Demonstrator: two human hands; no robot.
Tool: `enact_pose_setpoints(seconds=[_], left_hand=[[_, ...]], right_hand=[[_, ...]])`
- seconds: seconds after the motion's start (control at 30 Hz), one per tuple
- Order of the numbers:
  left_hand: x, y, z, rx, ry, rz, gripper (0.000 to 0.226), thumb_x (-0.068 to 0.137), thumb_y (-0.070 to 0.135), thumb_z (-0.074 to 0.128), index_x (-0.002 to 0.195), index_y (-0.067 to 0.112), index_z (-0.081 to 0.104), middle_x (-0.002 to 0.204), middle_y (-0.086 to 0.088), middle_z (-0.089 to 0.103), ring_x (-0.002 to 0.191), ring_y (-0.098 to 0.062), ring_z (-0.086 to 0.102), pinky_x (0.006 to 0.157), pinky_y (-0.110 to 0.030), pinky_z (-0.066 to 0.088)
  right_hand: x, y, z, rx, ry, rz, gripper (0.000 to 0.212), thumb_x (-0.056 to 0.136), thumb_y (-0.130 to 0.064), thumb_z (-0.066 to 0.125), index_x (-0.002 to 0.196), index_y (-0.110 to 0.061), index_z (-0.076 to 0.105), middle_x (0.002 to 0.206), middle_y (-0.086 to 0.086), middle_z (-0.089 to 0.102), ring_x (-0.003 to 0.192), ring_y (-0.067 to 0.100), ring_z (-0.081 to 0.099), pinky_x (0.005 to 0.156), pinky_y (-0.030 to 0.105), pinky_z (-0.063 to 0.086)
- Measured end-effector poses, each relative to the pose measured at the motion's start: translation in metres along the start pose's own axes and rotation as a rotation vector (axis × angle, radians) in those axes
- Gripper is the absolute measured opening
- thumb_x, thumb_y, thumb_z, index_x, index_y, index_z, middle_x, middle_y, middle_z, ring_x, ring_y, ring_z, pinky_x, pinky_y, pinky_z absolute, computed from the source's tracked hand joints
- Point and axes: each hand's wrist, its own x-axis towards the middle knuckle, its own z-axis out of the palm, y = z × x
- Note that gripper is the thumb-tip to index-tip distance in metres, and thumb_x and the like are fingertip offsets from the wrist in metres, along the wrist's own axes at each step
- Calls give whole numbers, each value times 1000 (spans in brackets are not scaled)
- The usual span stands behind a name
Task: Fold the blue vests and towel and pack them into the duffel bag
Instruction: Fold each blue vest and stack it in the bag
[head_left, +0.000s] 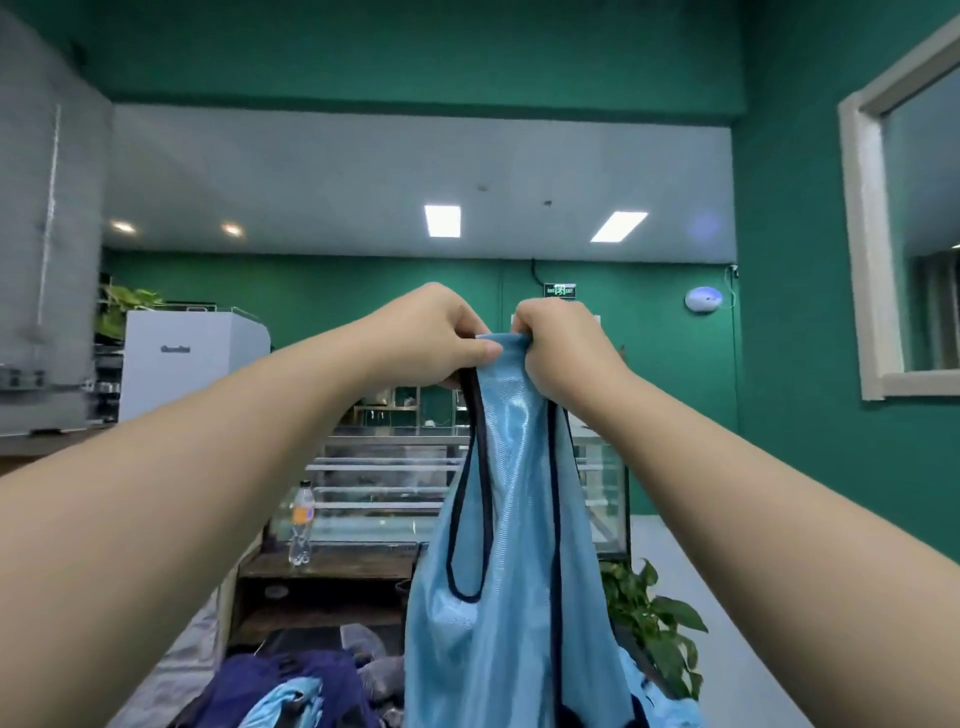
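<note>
Two hands hold up one shiny light-blue mesh vest with dark trim (509, 545).
Left hand (441, 332) and right hand (563, 343) touch, fingers pinched on its top edge.

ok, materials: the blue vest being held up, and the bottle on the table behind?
Blue vest: looks like thin synthetic mesh, probably polyester; it is glossy, drapes limply from both hands, and has dark binding on its edges. Bottle: clear plastic by the look, see-through with an orange label.
</note>
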Motion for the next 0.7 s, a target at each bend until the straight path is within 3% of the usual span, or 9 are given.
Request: enact_pose_setpoints(seconds=[0.13,0.3,0.43,0.53,0.6,0.7], left_hand=[[-1,-11,1,166,-16,14,20,90,27,64,70,23,66,61,2,56,54,-12,42,54,-25,34],[-1,-36,15,171,-28,-11,16,89,32,65,75,24,65,79,-6,66,62,-15,47,59,-28,36],[-2,-49,23,157,36,-65,25,87,41,64,75,19,68,60,1,53,50,-11,39,47,-24,29],[-4,-51,33,-199,140,-177,26,88,39,62,78,16,70,54,1,43,43,-12,31,41,-20,26],[-3,-47,42,-468,154,-259,24,93,36,57,84,17,68,63,-5,46,43,-13,33,42,-19,27],[-4,-43,56,-524,105,-297,28,97,32,51,96,7,62,62,-8,44,39,-14,33,38,-18,25]], right_hand=[[-2,-2,1,46,-87,66,24,81,5,37,73,-15,47,77,3,48,82,25,44,54,30,29],[-7,5,13,358,-251,194,23,92,-16,40,70,-13,40,63,1,35,59,18,32,53,28,22],[-9,13,22,461,-318,174,26,95,-35,54,79,-14,58,76,5,53,70,17,45,63,28,35],[-10,19,26,570,-276,223,27,94,-37,58,76,-16,63,84,5,66,71,16,55,65,27,43],[-10,21,30,648,-248,250,27,92,-38,60,78,-16,66,93,13,71,73,19,58,72,32,48],[-10,23,37,691,-191,255,33,92,-39,61,76,-11,63,82,19,64,70,21,53,71,37,48]])
